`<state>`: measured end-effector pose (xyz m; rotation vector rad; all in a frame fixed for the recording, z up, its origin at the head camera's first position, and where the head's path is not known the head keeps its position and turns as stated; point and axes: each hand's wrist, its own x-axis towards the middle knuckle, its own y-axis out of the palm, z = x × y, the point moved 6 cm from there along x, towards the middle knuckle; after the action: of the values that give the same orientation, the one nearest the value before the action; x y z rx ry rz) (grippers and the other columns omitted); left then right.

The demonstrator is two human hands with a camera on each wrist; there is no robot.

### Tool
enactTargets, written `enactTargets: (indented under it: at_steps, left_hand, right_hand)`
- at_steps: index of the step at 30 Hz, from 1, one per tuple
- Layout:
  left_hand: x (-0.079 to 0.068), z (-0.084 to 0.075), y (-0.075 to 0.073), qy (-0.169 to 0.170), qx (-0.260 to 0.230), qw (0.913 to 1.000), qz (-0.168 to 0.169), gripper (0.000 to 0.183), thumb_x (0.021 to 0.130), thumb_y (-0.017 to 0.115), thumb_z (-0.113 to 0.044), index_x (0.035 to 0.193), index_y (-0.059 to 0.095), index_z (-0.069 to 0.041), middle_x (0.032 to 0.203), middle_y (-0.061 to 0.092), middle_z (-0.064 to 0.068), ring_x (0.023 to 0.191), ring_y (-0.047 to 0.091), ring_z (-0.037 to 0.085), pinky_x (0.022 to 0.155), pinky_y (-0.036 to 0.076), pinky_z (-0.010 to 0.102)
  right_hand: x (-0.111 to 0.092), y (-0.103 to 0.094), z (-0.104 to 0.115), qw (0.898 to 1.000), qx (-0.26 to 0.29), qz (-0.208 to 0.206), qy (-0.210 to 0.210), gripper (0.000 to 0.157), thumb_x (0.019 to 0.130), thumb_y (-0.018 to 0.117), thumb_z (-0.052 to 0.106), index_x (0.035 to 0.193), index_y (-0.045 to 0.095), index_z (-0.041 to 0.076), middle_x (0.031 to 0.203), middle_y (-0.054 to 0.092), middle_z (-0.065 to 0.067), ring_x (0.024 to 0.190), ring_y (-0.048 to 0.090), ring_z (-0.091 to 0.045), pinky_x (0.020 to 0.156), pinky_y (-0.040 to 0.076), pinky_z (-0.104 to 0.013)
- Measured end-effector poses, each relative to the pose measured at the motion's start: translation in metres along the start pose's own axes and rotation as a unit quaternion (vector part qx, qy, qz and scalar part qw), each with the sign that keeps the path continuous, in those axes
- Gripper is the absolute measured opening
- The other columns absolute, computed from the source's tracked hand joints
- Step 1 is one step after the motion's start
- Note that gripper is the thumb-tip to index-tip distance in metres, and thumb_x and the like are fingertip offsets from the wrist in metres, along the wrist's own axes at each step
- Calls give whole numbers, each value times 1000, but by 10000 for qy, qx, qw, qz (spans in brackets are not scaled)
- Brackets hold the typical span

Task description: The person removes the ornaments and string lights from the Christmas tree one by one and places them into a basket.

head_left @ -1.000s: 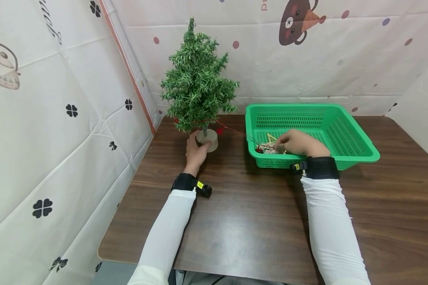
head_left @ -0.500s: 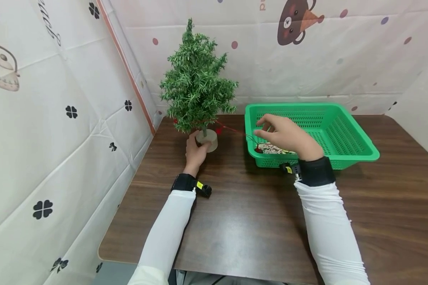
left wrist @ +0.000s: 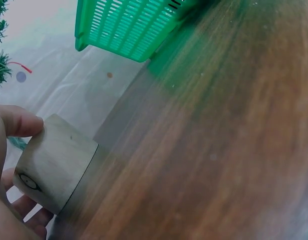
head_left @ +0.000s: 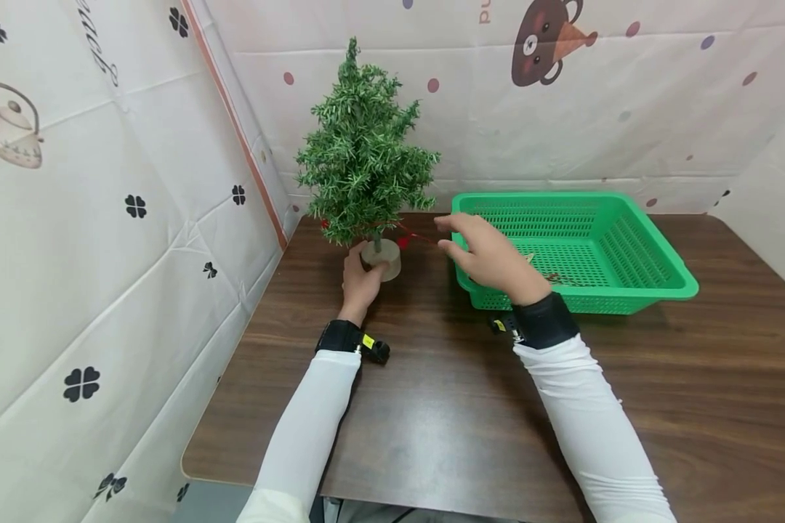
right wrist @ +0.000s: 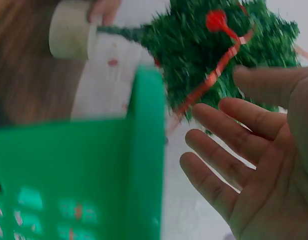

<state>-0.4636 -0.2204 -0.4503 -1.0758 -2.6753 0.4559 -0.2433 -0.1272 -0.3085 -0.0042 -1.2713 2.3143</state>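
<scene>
A small artificial Christmas tree (head_left: 366, 152) stands upright on a round pale wooden base (head_left: 386, 261) at the back left of the table. My left hand (head_left: 361, 285) grips that base, thumb on one side and fingers curled round the other; the left wrist view shows the base (left wrist: 56, 162) up close. Over the left rim of the green basket (head_left: 628, 292) hovers my right hand (head_left: 490, 258), fingers spread and palm bare. In the right wrist view a red ribbon (right wrist: 211, 80) crosses the tree's foliage, with a round red piece (right wrist: 216, 21) beside it.
Inside the basket lie a few small items, mostly hidden by my right hand, including some reddish bits (head_left: 553, 278). A brown wood-grain table (head_left: 432, 407) carries everything. A printed white sheet (head_left: 497, 138) hangs close behind the tree and basket.
My right hand has come up out of the basket and moved left toward the tree, its fingers opening from a bent, gathered pose. My left hand stays on the base.
</scene>
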Motion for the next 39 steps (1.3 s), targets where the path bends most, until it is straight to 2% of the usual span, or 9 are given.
enactTargets:
  at_steps: [3,7,10,12,17,23,28,35,39]
  left_hand:
    - [0,0,0,19,9,10000,30,67,95,65,-34,155,38,-25,159,34,9,146,35,34,119,15,64]
    - [-1,-2,0,95,1,9999,131,66,96,64,-32,157,37,-26,163,29,6,150,32,33,120,9,68]
    - [-2,-4,1,119,-47,9996,256,65,98,61,-30,158,37,-28,165,29,3,154,26,32,121,2,69]
    - [-3,-5,1,119,-82,9994,314,64,98,60,-29,158,37,-28,166,30,3,155,23,32,121,-1,69]
    - [-3,-5,0,128,0,9996,255,62,98,61,-29,156,40,-26,164,33,4,154,21,36,121,5,67]
    - [-2,-5,-1,93,-4,9999,134,62,98,65,-28,155,41,-23,162,32,6,153,19,36,122,8,64]
    - [-2,-4,-1,86,-6,9999,84,65,97,67,-27,155,38,-21,162,31,8,152,20,38,121,10,63]
    - [-1,-2,-1,136,184,9997,-8,77,95,72,-29,159,31,-16,161,29,12,150,22,42,119,15,66]
    - [0,-2,-1,157,188,9997,-56,74,94,71,-29,157,34,-15,161,28,13,148,25,42,119,18,65]
  right_hand:
    - [4,10,7,9997,171,124,-102,40,109,49,23,145,53,7,142,59,-13,131,54,-31,105,46,-51]
    - [4,15,10,9993,241,150,-258,28,108,52,21,130,65,9,117,72,-8,99,66,-22,81,50,-41]
    - [2,12,12,9991,161,49,-391,20,106,56,19,117,71,11,99,74,-5,79,62,-17,69,45,-36]
    - [0,7,14,9987,140,-39,-498,18,105,57,18,112,72,11,92,73,-4,73,58,-17,67,45,-35]
    - [-5,-6,22,9977,171,-180,-637,15,104,60,18,109,74,13,86,71,0,69,57,-17,66,47,-34]
    - [-13,-18,29,9979,123,-183,-613,14,103,62,19,109,75,15,86,70,3,55,54,-17,59,48,-32]
    - [-17,-27,35,9977,105,-218,-634,13,102,65,20,109,75,16,85,68,4,54,52,-18,59,45,-31]
    - [-22,-33,42,9973,174,-80,-706,12,101,66,20,106,76,17,83,69,5,48,53,-13,57,47,-30]
    - [-25,-36,45,9964,226,-124,-802,12,100,67,19,106,77,17,84,70,5,51,55,-13,57,48,-29]
